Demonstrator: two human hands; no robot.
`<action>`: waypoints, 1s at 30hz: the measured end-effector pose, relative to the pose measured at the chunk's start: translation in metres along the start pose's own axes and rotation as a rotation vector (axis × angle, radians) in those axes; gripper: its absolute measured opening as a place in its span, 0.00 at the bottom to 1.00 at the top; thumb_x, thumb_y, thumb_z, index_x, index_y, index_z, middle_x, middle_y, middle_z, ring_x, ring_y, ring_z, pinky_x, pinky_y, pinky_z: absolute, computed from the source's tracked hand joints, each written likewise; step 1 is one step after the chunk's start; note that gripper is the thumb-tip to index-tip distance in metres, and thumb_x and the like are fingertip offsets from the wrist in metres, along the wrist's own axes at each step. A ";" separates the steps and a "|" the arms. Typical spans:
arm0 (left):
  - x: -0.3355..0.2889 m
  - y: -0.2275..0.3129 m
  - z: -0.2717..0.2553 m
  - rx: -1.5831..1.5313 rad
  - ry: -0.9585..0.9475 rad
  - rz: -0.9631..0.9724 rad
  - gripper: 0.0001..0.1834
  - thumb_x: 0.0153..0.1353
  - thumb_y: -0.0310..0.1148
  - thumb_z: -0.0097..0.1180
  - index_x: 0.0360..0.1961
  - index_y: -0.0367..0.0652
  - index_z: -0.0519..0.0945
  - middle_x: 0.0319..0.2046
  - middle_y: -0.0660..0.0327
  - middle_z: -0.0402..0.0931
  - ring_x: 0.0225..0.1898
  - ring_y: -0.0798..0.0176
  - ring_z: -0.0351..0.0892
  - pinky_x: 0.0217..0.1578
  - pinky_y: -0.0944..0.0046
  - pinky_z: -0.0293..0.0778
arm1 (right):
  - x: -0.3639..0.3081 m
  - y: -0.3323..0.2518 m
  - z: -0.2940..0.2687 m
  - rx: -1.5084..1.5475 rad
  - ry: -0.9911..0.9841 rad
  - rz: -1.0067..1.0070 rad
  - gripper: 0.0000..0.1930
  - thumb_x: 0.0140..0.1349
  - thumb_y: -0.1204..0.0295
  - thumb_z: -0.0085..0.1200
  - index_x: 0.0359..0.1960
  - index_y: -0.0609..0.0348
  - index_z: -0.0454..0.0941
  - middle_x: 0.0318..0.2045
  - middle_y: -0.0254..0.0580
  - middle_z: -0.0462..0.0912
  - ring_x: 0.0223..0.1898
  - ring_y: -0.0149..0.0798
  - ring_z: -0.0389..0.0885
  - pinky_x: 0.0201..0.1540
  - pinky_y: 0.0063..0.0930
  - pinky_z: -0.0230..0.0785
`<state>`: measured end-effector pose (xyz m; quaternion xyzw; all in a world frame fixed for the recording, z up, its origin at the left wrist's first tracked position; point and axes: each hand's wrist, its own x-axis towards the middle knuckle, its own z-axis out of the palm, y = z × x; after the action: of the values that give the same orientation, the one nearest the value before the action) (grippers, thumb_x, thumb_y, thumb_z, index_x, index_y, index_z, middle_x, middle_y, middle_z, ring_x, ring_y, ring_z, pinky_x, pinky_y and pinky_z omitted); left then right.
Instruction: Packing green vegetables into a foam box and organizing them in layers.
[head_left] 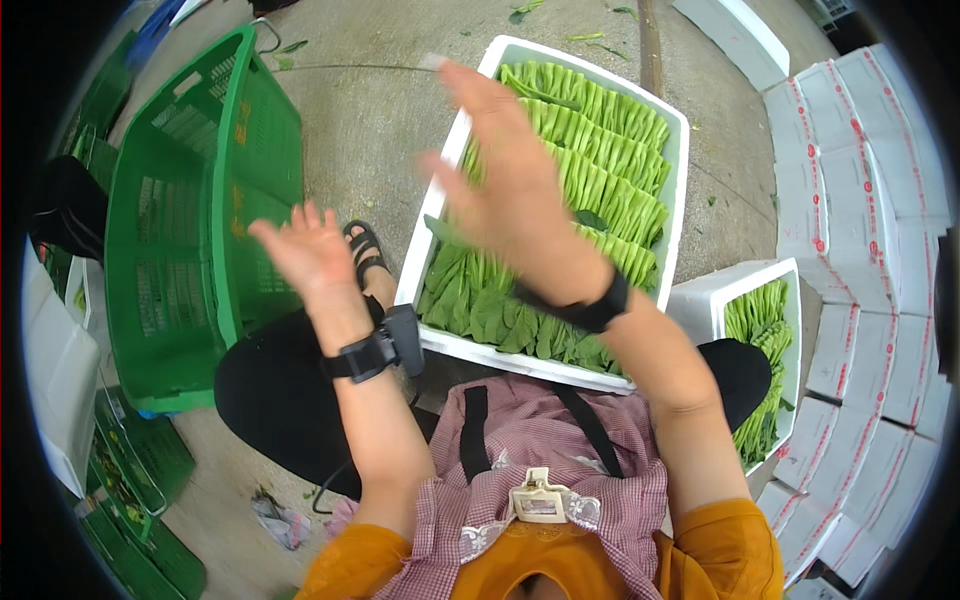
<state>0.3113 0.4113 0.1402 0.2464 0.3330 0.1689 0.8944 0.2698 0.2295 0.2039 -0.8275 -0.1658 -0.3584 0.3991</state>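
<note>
In front of me a white foam box (403, 288) holds rows of leafy green vegetables (610, 185), stalks laid side by side and leaves toward me. My right hand (505, 170) is raised above the box, slightly blurred, thumb and fingers apart with nothing in them. It covers part of the rows. My left hand (312, 252) is lifted between the box and a tall green plastic basket (228, 200), palm turned up, fingers spread and empty. Both wrists wear black bands.
A second foam box (700, 300) of greens stands by my right knee. Beyond it rise stacked white cartons (840, 180). Green crates (140, 450) stand at lower left, near a crumpled cloth (280, 520). Leaf scraps lie on the concrete floor (350, 110).
</note>
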 end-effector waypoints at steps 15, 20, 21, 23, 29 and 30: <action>-0.018 -0.018 -0.003 0.737 -0.319 -0.107 0.46 0.57 0.52 0.53 0.68 0.39 0.46 0.69 0.50 0.41 0.71 0.56 0.34 0.65 0.48 0.30 | -0.058 0.166 -0.014 -0.532 -0.392 0.577 0.12 0.52 0.73 0.48 0.37 0.53 0.82 0.36 0.48 0.81 0.38 0.49 0.79 0.42 0.40 0.72; 0.019 -0.104 -0.066 1.482 -0.568 0.015 0.49 0.55 0.52 0.57 0.68 0.39 0.46 0.65 0.42 0.48 0.68 0.48 0.48 0.63 0.53 0.51 | -0.088 0.183 -0.043 -0.507 -0.530 0.378 0.09 0.54 0.72 0.51 0.36 0.51 0.80 0.31 0.43 0.77 0.34 0.48 0.78 0.37 0.39 0.72; 0.007 -0.112 -0.068 1.771 -0.597 0.128 0.48 0.54 0.52 0.58 0.68 0.41 0.47 0.65 0.42 0.49 0.67 0.47 0.48 0.62 0.53 0.53 | -0.094 0.185 -0.043 -0.483 -0.534 0.230 0.08 0.55 0.71 0.52 0.36 0.52 0.80 0.29 0.41 0.76 0.32 0.46 0.78 0.36 0.37 0.72; -0.001 -0.119 -0.073 2.083 -0.598 0.410 0.47 0.53 0.51 0.58 0.67 0.45 0.48 0.62 0.44 0.57 0.63 0.46 0.58 0.56 0.53 0.62 | -0.098 0.185 -0.042 -0.577 -0.585 0.173 0.08 0.55 0.71 0.53 0.36 0.51 0.80 0.28 0.39 0.75 0.32 0.44 0.78 0.35 0.36 0.72; -0.004 -0.116 -0.058 2.076 -0.577 0.316 0.43 0.56 0.56 0.52 0.66 0.46 0.52 0.48 0.43 0.73 0.47 0.42 0.75 0.47 0.49 0.70 | -0.093 0.188 -0.020 -0.839 -0.635 0.077 0.04 0.51 0.73 0.52 0.22 0.56 0.78 0.27 0.39 0.76 0.29 0.41 0.78 0.30 0.36 0.71; -0.009 -0.117 -0.052 2.072 -0.561 0.293 0.42 0.56 0.58 0.50 0.66 0.45 0.54 0.46 0.42 0.75 0.46 0.41 0.76 0.47 0.49 0.70 | -0.095 0.190 -0.017 -0.856 -0.631 0.085 0.04 0.51 0.73 0.52 0.22 0.56 0.78 0.27 0.39 0.76 0.29 0.41 0.78 0.30 0.36 0.71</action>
<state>0.2857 0.3278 0.0461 0.9495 0.0648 -0.1517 0.2669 0.3029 0.0984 0.0389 -0.9899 -0.0831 -0.1114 -0.0291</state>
